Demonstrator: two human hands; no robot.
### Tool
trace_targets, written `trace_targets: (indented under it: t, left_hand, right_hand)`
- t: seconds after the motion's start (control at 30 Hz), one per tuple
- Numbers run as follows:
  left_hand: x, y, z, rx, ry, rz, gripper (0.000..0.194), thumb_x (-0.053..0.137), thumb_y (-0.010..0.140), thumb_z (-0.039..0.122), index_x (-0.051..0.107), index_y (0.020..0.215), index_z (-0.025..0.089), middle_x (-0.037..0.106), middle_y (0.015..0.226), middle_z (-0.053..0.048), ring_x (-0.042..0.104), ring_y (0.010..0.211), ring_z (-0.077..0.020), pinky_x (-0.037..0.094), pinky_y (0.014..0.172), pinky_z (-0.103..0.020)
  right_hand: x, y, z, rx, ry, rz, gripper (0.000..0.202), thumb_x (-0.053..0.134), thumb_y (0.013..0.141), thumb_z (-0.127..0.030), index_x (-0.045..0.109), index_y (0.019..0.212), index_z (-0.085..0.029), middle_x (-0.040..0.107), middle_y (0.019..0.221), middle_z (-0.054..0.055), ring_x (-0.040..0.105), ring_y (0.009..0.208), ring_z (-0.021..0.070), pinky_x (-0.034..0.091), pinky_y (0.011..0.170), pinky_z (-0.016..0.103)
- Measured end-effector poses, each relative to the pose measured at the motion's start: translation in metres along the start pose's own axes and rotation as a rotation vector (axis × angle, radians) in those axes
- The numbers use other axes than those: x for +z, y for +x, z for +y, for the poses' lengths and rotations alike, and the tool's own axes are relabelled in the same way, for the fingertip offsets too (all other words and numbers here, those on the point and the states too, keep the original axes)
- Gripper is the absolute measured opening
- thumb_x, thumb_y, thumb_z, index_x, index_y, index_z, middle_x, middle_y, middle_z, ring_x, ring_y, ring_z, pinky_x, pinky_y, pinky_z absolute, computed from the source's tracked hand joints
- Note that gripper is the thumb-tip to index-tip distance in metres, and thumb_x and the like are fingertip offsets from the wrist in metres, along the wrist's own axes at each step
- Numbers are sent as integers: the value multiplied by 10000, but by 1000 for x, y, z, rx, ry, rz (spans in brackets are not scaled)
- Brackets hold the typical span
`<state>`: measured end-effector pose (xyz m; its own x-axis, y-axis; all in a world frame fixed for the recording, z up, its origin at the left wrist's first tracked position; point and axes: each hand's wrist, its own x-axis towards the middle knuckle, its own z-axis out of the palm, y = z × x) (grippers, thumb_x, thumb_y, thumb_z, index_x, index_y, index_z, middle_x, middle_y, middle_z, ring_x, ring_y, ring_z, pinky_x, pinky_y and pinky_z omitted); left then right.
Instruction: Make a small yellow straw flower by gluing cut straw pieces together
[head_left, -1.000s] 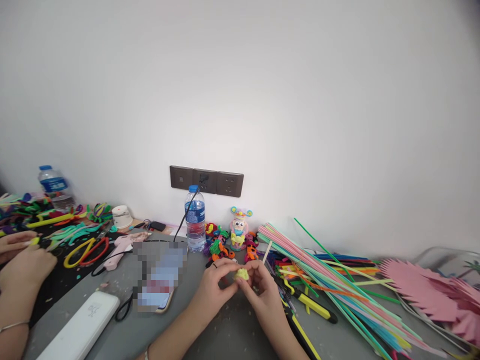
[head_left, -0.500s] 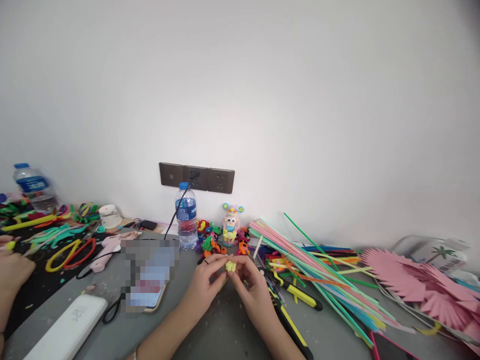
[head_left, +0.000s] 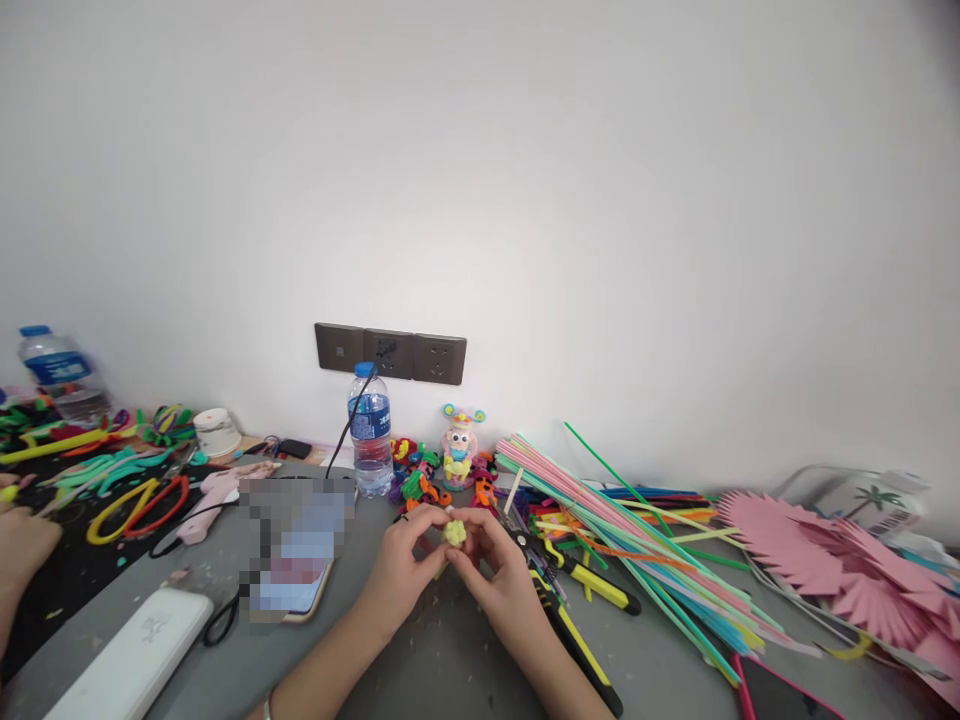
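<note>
A small, knobbly pale-yellow piece (head_left: 454, 533), perhaps bent pipe cleaner, sits between my fingertips above the grey table. My left hand (head_left: 409, 560) pinches it from the left, a dark ring on one finger. From the right, my right hand (head_left: 495, 565) grips the same piece with thumb and fingers. Parts of it are hidden behind the fingers. Just beyond the hands stands a colourful figurine (head_left: 459, 445) with big eyes. Yellow-and-black pliers (head_left: 577, 640) lie beside my right forearm.
A water bottle (head_left: 370, 435) stands behind a phone (head_left: 300, 560). At the right lie a bundle of pipe cleaners (head_left: 622, 530) and folded pink paper (head_left: 840, 570). A white power bank (head_left: 135, 660) and pink glue gun (head_left: 214, 505) are left. Another person's hand (head_left: 26, 550) shows at the left edge.
The yellow piece has turned slightly between my fingertips, and both hands sit a little further left. The whole view has shifted slightly. Both hands still hold the piece.
</note>
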<state>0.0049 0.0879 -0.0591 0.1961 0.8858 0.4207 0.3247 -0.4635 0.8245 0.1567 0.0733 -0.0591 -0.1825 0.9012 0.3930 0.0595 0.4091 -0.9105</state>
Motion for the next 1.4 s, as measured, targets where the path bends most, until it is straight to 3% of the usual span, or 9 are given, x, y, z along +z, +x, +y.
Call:
trace_targets:
  t: [0.6, 0.73, 0.93, 1.03, 1.4]
  left_hand:
    - [-1, 1, 2, 33, -69, 21, 230, 591, 742, 84, 706, 903, 201, 714, 1076, -79, 664, 1006, -224, 575, 759, -292]
    - [-3, 1, 3, 65, -62, 17, 275, 582, 757, 76, 708, 962, 210, 712, 1062, -81, 664, 1006, -224, 581, 781, -317]
    - [-2, 0, 7, 160, -1, 95, 182, 613, 800, 112, 701, 919, 218, 613, 1169, -95, 609, 1100, -241, 553, 856, -356]
    - [-2, -1, 9, 210, 31, 126, 153, 632, 803, 124, 692, 900, 226, 583, 1192, -85, 582, 1142, -250, 504, 953, -407]
    - [-2, -2, 11, 219, 66, 112, 225, 620, 823, 135, 693, 1000, 255, 565, 1210, -75, 570, 1147, -244, 497, 966, -402]
  right_hand:
    - [0, -2, -4, 1, 42, -1, 235, 548, 911, -372, 587, 1078, -210, 604, 902, 49, 564, 777, 188, 466, 687, 288]
    - [2, -1, -6, 32, 123, 7, 311, 575, 888, -412, 544, 1131, -221, 568, 850, 30, 569, 760, 183, 484, 664, 279]
    - [1, 1, 0, 126, 215, -35, 423, 610, 829, -522, 547, 1131, -232, 606, 1024, 66, 594, 854, 202, 494, 713, 287]
    - [1, 2, -1, 130, 229, -68, 382, 596, 840, -523, 590, 1080, -226, 628, 994, 57, 595, 864, 204, 489, 735, 293]
    - [0, 4, -5, 118, 261, -31, 316, 655, 812, -480, 662, 976, -210, 657, 862, 41, 609, 843, 218, 494, 735, 304]
